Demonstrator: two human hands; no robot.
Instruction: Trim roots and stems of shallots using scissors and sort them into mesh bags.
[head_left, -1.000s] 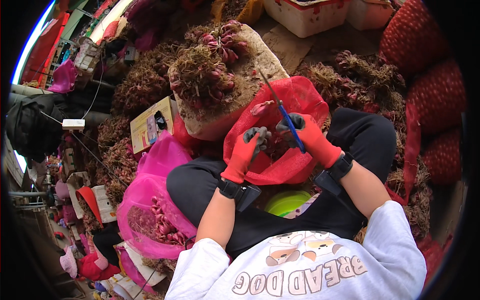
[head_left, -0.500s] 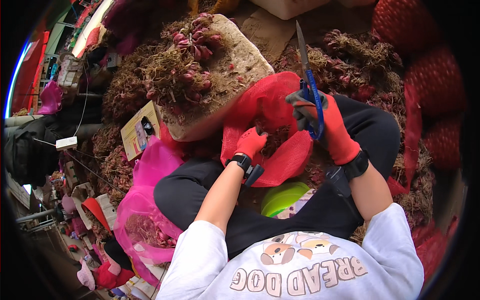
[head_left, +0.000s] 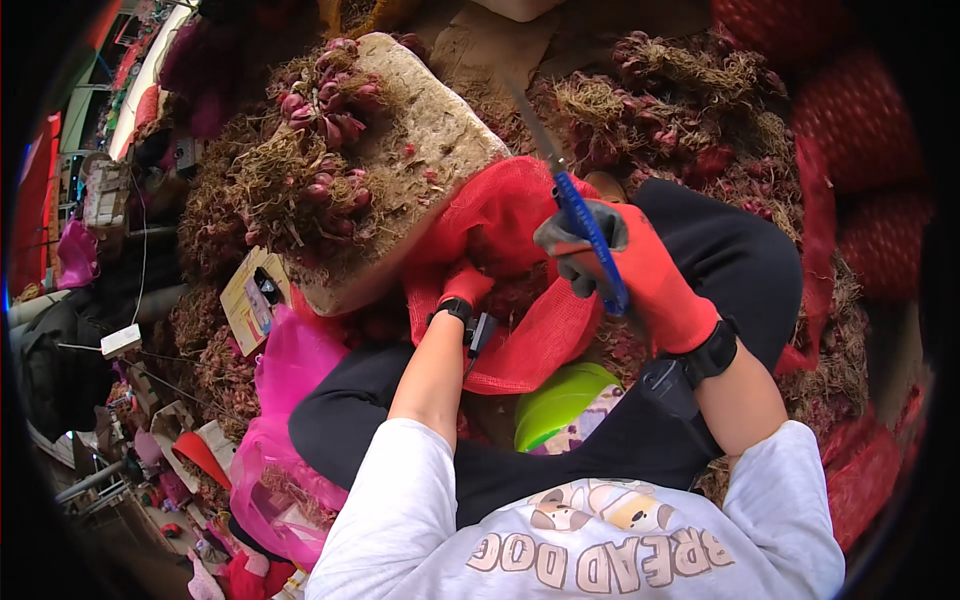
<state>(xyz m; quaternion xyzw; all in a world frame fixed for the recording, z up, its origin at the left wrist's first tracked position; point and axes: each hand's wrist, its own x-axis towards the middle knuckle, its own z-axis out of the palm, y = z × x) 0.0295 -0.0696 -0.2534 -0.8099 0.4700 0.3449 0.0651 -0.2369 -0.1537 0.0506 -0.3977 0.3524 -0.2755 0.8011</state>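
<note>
My right hand, in a red glove with grey fingers, is closed around long blue-handled scissors. Their pointed metal blade tilts up and to the left over the far side of a red mesh bag. The bag lies open between my legs. My left hand, in a similar glove, reaches down into its mouth. The fingers of that hand are hidden in the bag, so what they hold does not show. Reddish shallots are dimly visible in the bag around it.
A dirty pale foam block stands beyond the bag, with shallot bunches on top. More shallots with dry roots are heaped at the far right. A green bowl sits by my lap. A pink mesh bag lies at my left.
My left hand has gone deeper into the red bag, and its fingers have dropped out of sight. The right hand has shifted left and nearer with the scissors, which now lean further left.
</note>
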